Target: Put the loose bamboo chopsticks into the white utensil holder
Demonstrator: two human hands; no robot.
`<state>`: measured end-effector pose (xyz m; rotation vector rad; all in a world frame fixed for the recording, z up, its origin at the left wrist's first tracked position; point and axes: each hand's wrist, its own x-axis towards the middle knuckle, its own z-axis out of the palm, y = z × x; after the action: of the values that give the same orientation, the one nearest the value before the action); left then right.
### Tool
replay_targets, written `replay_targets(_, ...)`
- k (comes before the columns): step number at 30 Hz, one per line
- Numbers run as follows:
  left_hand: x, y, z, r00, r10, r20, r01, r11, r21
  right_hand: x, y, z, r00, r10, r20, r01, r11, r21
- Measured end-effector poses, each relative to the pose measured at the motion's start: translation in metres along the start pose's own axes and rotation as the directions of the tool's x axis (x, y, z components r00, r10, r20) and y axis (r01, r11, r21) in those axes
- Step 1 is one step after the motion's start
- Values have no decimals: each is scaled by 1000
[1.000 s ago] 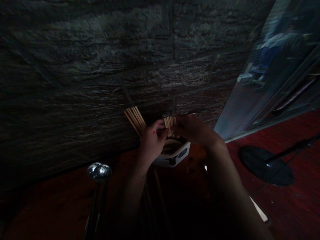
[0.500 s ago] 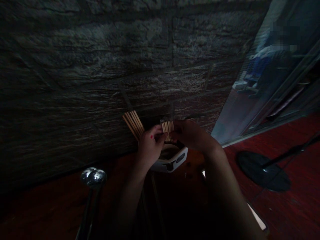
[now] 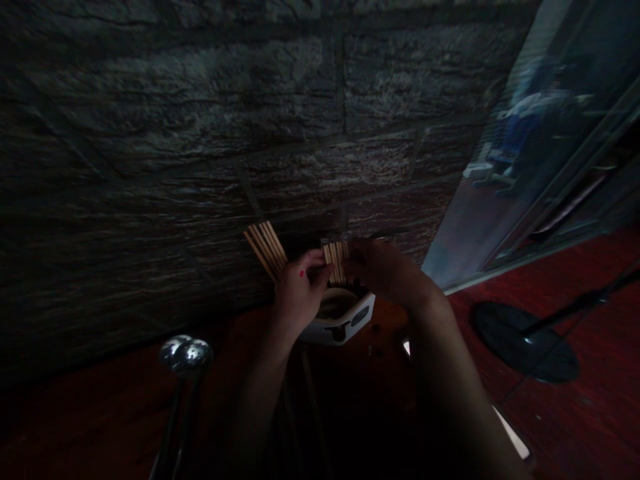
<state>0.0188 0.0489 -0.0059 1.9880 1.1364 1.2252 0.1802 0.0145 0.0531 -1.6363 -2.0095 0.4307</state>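
Observation:
My left hand point(image 3: 298, 291) is closed round a fanned bundle of thin wooden sticks point(image 3: 266, 246) that juts up and to the left from the fist. My right hand point(image 3: 377, 269) pinches a second, shorter bunch of sticks point(image 3: 337, 259) held upright between both hands; my left thumb and forefinger touch it too. Both hands hover just above a white, rounded appliance point(image 3: 343, 318) with a dark opening, standing on the red floor.
A dark stone-tile wall point(image 3: 200, 147) fills the background. A shiny metal knob on a post point(image 3: 185, 353) stands at lower left. A black round stand base with a pole point(image 3: 527, 341) sits at right. A glass panel point(image 3: 530, 153) reflects a seated person.
Hands and sticks have barely shifted; the view drifted slightly down and left between the earliest frame and now.

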Motion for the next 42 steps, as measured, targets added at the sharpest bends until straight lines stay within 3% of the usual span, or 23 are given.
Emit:
replay_targets(17,-2,4,1,998,53,-17,-52,997,64,3,2,4,999,-25,33,23,999,46)
replay_targets(27,-2,2,1,1000,13,18,-13,1000,-2,4,7,5,998,-61,22,57,990,132)
replay_targets(42,-1,6,1,998,-57,40,60,995,-76,3,3,3,999,24,34,-26,997,72)
